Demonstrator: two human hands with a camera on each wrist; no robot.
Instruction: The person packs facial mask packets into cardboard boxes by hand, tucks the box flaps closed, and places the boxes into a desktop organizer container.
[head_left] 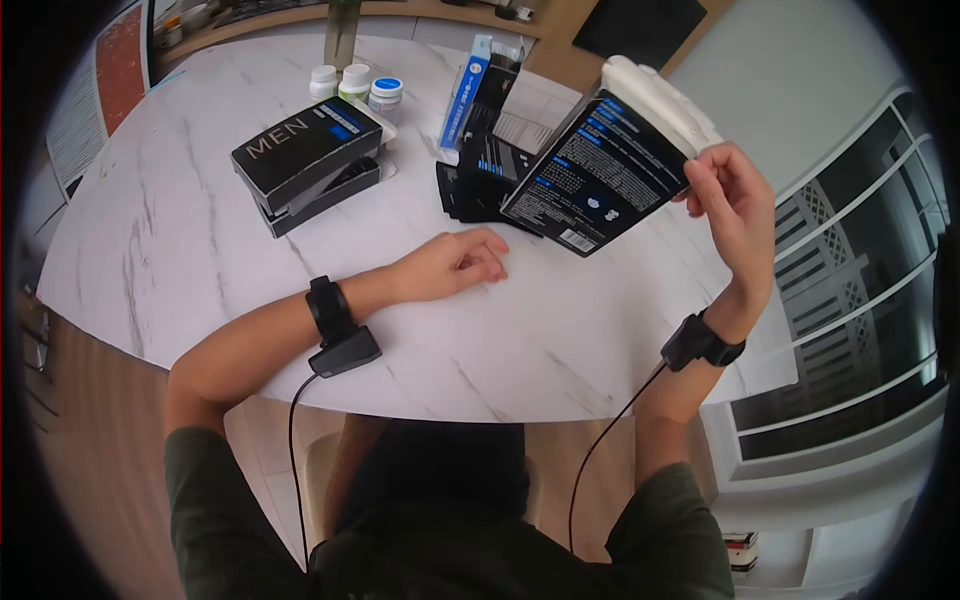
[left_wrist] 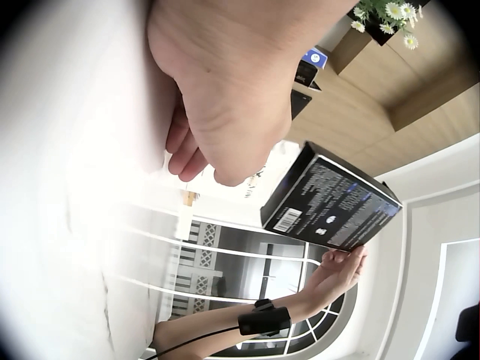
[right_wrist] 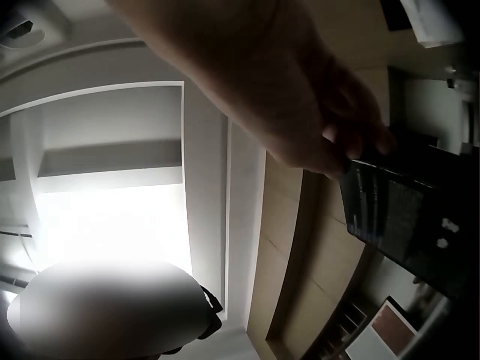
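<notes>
My right hand [head_left: 737,205] pinches the upper right corner of a black printed box [head_left: 600,165] between thumb and fingers. The box is raised and tilted, its face with small text and a barcode turned toward me. A white, soft-edged piece [head_left: 655,95] shows along its top edge. In the left wrist view the same box [left_wrist: 330,202] hangs above the table. In the right wrist view, the fingers grip the edge of the dark box [right_wrist: 397,210]. My left hand [head_left: 450,268] rests on the marble-patterned table with loosely curled fingers, holding nothing.
Left of centre, a black box marked MEN [head_left: 305,150] sits on another black box part [head_left: 330,195]. Several black packets [head_left: 490,165] and a blue-white narrow box [head_left: 465,100] stand behind my left hand. White bottles [head_left: 355,82] stand near a vase [head_left: 341,40] at the back.
</notes>
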